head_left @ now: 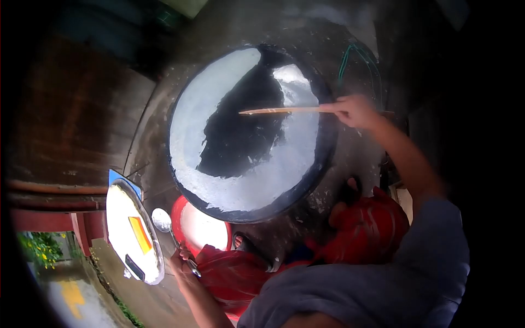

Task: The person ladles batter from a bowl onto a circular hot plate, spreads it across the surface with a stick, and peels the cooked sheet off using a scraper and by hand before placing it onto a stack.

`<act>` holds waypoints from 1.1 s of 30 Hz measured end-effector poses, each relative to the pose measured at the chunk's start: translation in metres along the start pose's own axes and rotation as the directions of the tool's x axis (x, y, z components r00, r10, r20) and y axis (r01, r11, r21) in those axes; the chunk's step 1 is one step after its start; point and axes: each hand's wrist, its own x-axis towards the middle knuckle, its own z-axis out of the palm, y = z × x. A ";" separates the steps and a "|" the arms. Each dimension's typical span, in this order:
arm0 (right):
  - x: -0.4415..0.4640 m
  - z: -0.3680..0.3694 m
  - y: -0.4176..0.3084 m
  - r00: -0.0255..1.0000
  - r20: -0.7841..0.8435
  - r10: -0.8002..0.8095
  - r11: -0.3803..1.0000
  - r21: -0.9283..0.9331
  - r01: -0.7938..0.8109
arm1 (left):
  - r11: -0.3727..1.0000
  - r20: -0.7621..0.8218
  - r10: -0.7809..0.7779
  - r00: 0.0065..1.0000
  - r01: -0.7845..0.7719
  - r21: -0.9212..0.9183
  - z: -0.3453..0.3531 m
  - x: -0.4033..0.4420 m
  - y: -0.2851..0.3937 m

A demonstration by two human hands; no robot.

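A large round black griddle [240, 147] fills the middle of the view, with a thin white layer [188, 126] spread in a broad band around a bare dark centre. My right hand [356, 111] is closed around the end of a long, flat wooden stick [281, 110], which reaches leftward over the griddle. At the lower left, my left hand [180, 261] grips the handle of a metal ladle [161, 220]. The ladle's bowl is beside a red bucket [178, 216] containing white liquid [205, 227]. The bucket is close to the griddle's near edge.
A round white-topped surface [120, 218] at the left bears a yellow-orange item [140, 235] and a dark phone-like rectangle [134, 267]. A green cord [343, 65] lies beyond the griddle at the right. My legs in red clothing [366, 229] are close to the griddle.
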 end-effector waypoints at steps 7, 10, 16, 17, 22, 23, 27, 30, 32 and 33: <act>0.070 0.017 0.017 0.987 -0.153 -0.042 0.902 -0.431 -0.028 | 0.997 0.042 0.062 0.997 -0.064 0.052 0.018 0.002 -0.009; 0.072 0.032 0.005 0.992 -0.104 0.069 0.998 0.013 -0.068 | 0.997 0.107 -0.071 0.992 0.069 0.020 0.013 0.006 -0.003; 0.033 -0.017 0.076 0.981 -0.058 0.186 0.943 -0.271 -0.195 | 1.000 0.100 -0.018 0.995 0.016 0.023 0.004 0.009 -0.001; 0.045 -0.012 0.081 0.976 -0.060 0.208 0.922 -0.322 -0.216 | 1.000 0.108 -0.005 0.994 0.003 0.018 0.005 0.009 -0.001; 0.152 0.049 -0.012 0.981 -0.031 0.191 0.913 -0.362 -0.189 | 0.999 0.157 -0.028 0.987 0.032 -0.021 0.029 0.004 -0.013; 0.158 0.053 -0.027 0.980 -0.008 0.199 0.933 -0.306 -0.192 | 1.000 0.165 -0.015 0.986 0.015 0.003 0.030 0.003 -0.015; 0.124 0.051 -0.028 0.927 -0.119 0.355 0.935 0.032 -0.354 | 0.999 0.149 -0.023 0.989 0.030 -0.042 0.028 -0.005 -0.021; 0.087 0.052 -0.015 0.954 -0.093 0.286 0.958 0.049 -0.282 | 1.000 0.181 -0.011 0.983 0.015 -0.021 0.019 -0.003 -0.020; 0.073 0.035 -0.023 0.903 0.021 0.429 0.843 0.351 -0.408 | 0.999 0.197 -0.034 0.980 0.040 -0.031 0.021 -0.006 -0.020; 0.070 0.033 -0.027 0.904 0.014 0.428 0.845 0.348 -0.405 | 0.997 0.215 -0.045 0.976 0.056 -0.045 0.023 -0.007 -0.019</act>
